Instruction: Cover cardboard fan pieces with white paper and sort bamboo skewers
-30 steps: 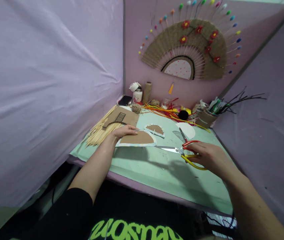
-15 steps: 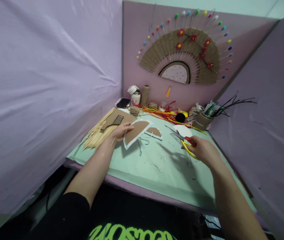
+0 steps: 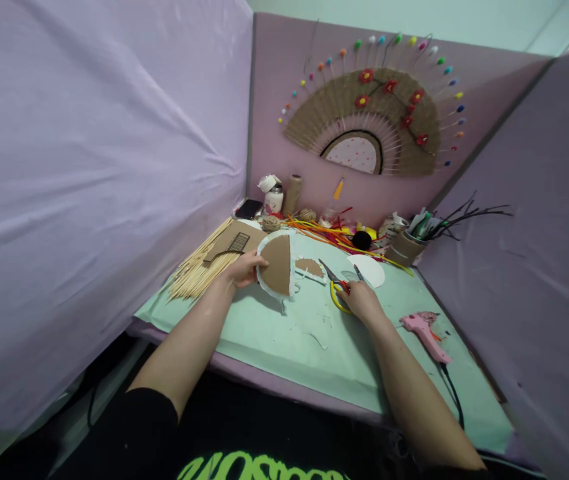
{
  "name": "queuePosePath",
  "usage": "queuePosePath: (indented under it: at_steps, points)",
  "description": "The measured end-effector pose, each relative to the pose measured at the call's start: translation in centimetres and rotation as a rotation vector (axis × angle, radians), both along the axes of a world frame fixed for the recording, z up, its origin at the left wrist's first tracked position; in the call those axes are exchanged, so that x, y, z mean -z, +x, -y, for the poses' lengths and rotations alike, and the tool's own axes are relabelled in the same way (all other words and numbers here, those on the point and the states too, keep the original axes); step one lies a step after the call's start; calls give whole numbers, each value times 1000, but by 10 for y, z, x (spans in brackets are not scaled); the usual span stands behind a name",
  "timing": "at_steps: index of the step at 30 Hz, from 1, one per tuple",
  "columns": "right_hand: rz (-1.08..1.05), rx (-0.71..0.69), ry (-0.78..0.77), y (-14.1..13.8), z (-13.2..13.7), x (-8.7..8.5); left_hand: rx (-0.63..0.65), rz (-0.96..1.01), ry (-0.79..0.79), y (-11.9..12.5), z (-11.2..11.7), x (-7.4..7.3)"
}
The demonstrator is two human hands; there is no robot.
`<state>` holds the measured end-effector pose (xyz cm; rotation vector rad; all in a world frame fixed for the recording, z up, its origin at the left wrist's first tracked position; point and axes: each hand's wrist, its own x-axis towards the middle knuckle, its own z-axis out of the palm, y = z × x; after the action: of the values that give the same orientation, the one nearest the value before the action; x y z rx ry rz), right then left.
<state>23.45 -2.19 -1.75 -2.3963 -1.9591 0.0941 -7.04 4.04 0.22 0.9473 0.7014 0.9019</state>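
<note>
The left hand (image 3: 244, 269) pinches the cardboard half-disc (image 3: 277, 265) by its curved rim, seemingly keeping its straight edge free, back from the tabletop's (image 3: 274, 337) front edge; the right hand (image 3: 364, 300) grips scissors (image 3: 333, 293).

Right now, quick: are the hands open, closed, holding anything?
Left hand: closed, holding the white-edged brown half-disc.
Right hand: on the scissors; whether gripping cannot be told.

Left grip (image 3: 245, 269) pinched, right grip (image 3: 358, 300) curled, both forearms (image 3: 187, 343) stretched forward, slanting inward
</note>
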Motion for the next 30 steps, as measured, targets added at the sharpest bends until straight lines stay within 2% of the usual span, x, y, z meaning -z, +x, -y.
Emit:
queuePosePath:
  at_steps: [8, 12, 18, 22, 24, 26, 28, 30]
  points:
    - [-4, 47, 47, 1, 3, 2, 15, -12, -7, 3, 0, 4]
    - [-58, 84, 79, 3, 4, 0, -45, 89, 5, 1, -7, 8]
    - [-48, 27, 54, 4, 4, 1, -148, 158, 38, 1, -13, 8]
    - [-84, 50, 45, 6, 5, 1, -102, 120, 14, 2, -10, 8]
    - [-168, 70, 112, 8, 6, 0, -32, 97, 2, 2, -7, 8]
    - [-322, 57, 255, 10, 7, -2, 40, 65, -15, 0, -4, 7]
    - [-487, -23, 400, 8, 8, -4, 87, 23, -33, -1, -2, 7]
    - [-564, -136, 462, 2, 10, -6, 93, -8, -39, -2, -1, 6]
